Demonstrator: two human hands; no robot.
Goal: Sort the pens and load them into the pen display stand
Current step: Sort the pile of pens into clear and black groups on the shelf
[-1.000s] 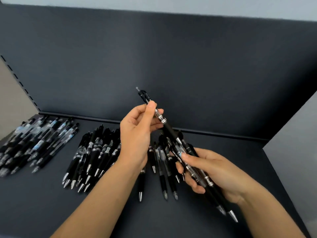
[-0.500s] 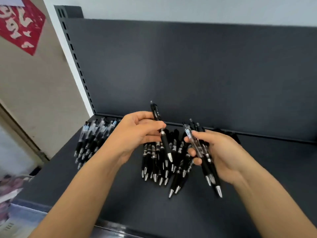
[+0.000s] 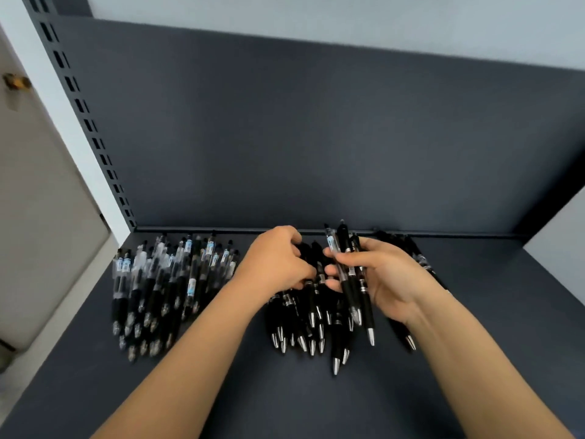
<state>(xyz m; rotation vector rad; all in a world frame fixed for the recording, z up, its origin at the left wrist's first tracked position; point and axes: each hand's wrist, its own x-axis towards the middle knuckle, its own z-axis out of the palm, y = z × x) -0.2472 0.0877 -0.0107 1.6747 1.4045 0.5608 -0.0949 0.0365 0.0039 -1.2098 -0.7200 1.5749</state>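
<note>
Two heaps of pens lie on a dark shelf (image 3: 316, 403). The left heap (image 3: 164, 289) has clear barrels with blue labels. The middle heap (image 3: 300, 331) is all black pens with silver tips. My left hand (image 3: 277, 263) is down on the top of the middle heap, fingers curled round a black pen (image 3: 311, 291) that lies among the others. My right hand (image 3: 389, 280) grips a small upright bundle of pens (image 3: 349, 280), one clear with a blue label and two black. A few more black pens (image 3: 419, 256) lie behind and under my right hand.
The shelf's dark back panel (image 3: 316, 137) rises close behind the pens. A slotted upright (image 3: 79, 106) stands at the left edge, with a pale door (image 3: 38, 201) beyond it. A light grey side wall (image 3: 560, 248) closes the right end.
My left hand came down from chest height and brought its black pen onto the middle heap. My right hand turned its bundle more upright. The view swung left, then back.
</note>
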